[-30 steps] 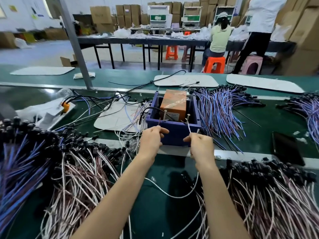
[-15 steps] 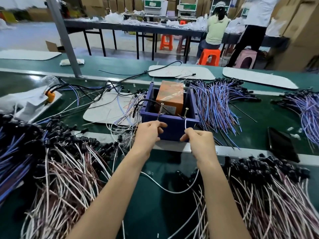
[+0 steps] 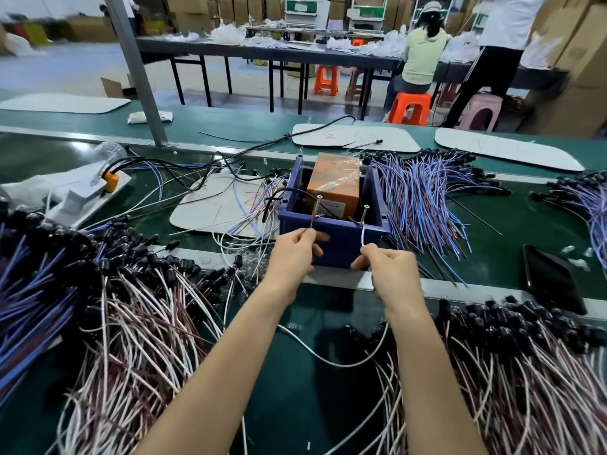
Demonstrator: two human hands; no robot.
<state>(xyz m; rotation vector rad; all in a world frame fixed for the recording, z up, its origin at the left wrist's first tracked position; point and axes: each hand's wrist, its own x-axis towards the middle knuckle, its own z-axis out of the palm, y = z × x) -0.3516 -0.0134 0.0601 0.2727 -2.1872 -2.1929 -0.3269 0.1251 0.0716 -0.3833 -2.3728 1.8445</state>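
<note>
Your left hand [image 3: 290, 257] pinched one end of the white wire [image 3: 345, 366] between thumb and forefinger, right at the foot of the left metal pin [image 3: 317, 208] that stood up at the near rim of the blue box [image 3: 341, 251]. Your right hand [image 3: 391, 277] was curled round the other end, which rose from your fingers toward the right metal pin [image 3: 364, 215]. Whether either end actually touched its pin could not be told.

The hands were apart, both just in front of the box's near wall, and the wire sagged between them in a slack loop over the green table [image 3: 295, 408]. An orange block [image 3: 335, 188] under clear film sat inside the box. Blue and purple leads [image 3: 420, 198] fanned out just to the right of it. The left heap [image 3: 131, 323] and the right heap [image 3: 525, 362] of white and brown leads with black caps flanked your arms, and a dark phone [image 3: 551, 277] lay beyond the right heap.
</note>
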